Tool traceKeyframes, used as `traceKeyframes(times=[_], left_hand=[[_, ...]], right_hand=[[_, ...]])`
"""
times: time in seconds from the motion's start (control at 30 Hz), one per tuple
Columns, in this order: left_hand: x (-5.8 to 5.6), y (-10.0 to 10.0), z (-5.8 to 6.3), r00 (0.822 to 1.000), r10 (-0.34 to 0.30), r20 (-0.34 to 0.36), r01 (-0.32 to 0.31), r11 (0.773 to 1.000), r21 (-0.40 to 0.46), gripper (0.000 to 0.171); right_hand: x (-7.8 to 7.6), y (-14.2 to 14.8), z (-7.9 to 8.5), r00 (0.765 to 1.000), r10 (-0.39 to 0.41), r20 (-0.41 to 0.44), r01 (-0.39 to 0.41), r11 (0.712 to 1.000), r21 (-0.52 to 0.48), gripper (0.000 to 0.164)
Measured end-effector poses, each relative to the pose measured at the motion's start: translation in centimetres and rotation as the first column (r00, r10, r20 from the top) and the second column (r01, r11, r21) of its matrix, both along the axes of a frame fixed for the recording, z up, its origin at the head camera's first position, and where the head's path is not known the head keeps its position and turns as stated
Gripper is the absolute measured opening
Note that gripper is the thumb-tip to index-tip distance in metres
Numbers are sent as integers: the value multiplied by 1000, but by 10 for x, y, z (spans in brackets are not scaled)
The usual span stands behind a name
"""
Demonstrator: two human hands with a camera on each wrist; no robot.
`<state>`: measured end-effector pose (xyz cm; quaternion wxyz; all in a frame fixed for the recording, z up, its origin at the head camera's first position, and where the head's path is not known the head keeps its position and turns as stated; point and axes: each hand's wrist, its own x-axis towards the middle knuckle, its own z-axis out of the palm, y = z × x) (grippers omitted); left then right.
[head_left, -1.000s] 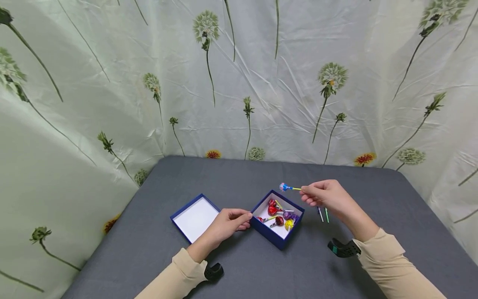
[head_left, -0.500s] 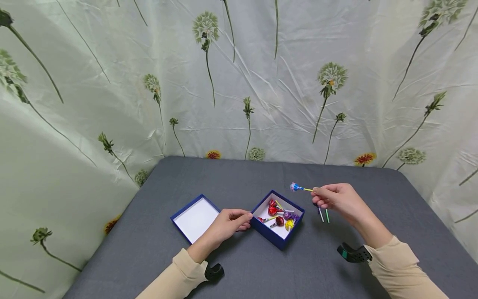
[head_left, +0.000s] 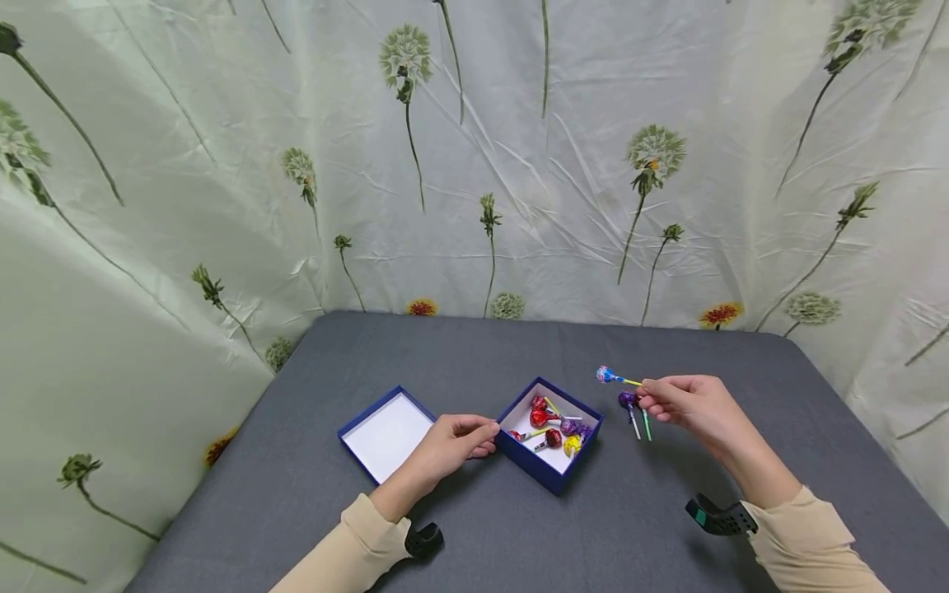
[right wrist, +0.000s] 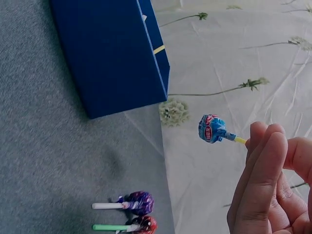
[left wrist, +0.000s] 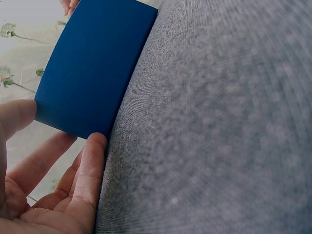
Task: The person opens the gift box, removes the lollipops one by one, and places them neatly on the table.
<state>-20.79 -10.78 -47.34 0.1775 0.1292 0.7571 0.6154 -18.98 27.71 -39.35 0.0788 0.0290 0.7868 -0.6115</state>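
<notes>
Between the thumb and fingers of my right hand (head_left: 685, 403) is the yellow stick of a blue-wrapped lollipop (right wrist: 212, 128). It is held above the table, right of a blue box (head_left: 530, 464), with its wrapped head pointing left. Inside the box lie several red, purple and yellow lollipops (head_left: 544, 417). My left hand (head_left: 452, 445) holds the box's left corner, thumb near the rim and fingertips low on the side (left wrist: 90, 73). Below the right hand, a purple lollipop (right wrist: 139, 203) and a red one with a green stick (right wrist: 109, 227) lie side by side on the table.
The box's lid (head_left: 387, 436), white inside with a blue rim, lies left of the box, partly behind the left hand. A grey cloth covers the table (head_left: 474, 543). Behind it hangs a pale curtain (head_left: 549, 206) with a flower print.
My right hand has moved right with the blue lollipop, from near the box's far corner to over the two loose lollipops, uncovering the purple one's head. The left hand stays at the box.
</notes>
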Motion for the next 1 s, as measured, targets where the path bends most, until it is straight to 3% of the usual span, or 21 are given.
traceKeyframes(times=[0.37, 0.6, 1.0], left_hand=[[1, -1, 0, 1000, 9, 7, -9, 1000, 12, 38], [1, 0, 1, 1000, 9, 8, -9, 1000, 10, 36], [1, 1, 1, 1000, 8, -2, -8, 1000, 4, 36]], right_hand=[[4, 15, -12, 999, -48, 2, 48, 999, -25, 22], [8, 27, -17, 997, -82, 3, 82, 992, -93, 26], [14, 43, -25, 992, -124, -5, 123, 988, -92, 27]])
